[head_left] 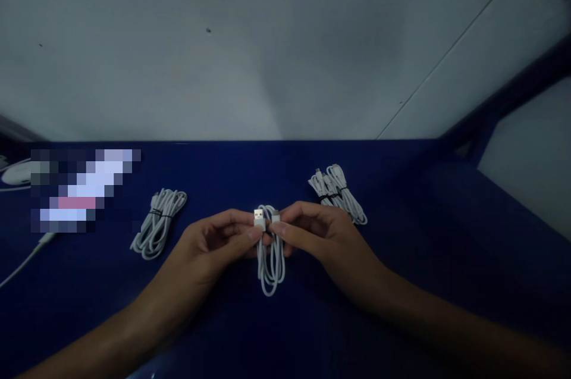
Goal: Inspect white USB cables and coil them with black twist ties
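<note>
A coiled white cable [271, 275] hangs upright between both hands, low in the middle of the view. My left hand [223, 242] pinches it by the USB plug end, whose metal tip points up. On the other side, my right hand [314, 233] grips the same coil near its second connector, with thumb and fingers pressed together. To the left on the blue surface lies a bundle of white cable [158, 224] with a black tie. Several tied white cables [341, 191] lie just beyond my right hand.
A blurred-out, bright device [89, 188] lies at the left on the blue table [241, 171], with a white cord [27, 263] running from its lower end. A white object [18, 174] sits at the far left. Behind rises a pale wall [267, 58].
</note>
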{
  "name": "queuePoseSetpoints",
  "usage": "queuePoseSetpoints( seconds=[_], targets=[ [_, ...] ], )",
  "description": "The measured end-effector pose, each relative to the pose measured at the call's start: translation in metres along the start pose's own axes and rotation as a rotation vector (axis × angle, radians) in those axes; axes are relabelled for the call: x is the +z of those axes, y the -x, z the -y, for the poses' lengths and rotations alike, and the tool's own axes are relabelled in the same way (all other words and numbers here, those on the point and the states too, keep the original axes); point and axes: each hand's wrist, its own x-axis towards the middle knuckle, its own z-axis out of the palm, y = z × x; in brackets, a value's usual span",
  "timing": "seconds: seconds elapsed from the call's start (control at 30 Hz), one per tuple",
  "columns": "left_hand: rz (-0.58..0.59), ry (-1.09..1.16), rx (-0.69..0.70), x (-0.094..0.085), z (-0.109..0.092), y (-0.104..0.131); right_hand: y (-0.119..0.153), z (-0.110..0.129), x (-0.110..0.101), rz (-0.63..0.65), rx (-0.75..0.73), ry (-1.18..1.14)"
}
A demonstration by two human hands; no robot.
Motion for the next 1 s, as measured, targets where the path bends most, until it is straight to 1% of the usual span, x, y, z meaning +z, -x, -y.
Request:
queuePoseSetpoints(
  seconds=[0.73,1.0],
  targets=[
    [-0.006,-0.017,0.005,0.0026,-0.0019,-0.0006,0.0002,0.0009,0.0001,0.01,0.002,-0.01],
    [-0.009,-0.017,-0.001,0.0018,-0.0024,0.0001,0.0011,0.0021,0.0005,-0.013,0.012,0.022]
  ],
)
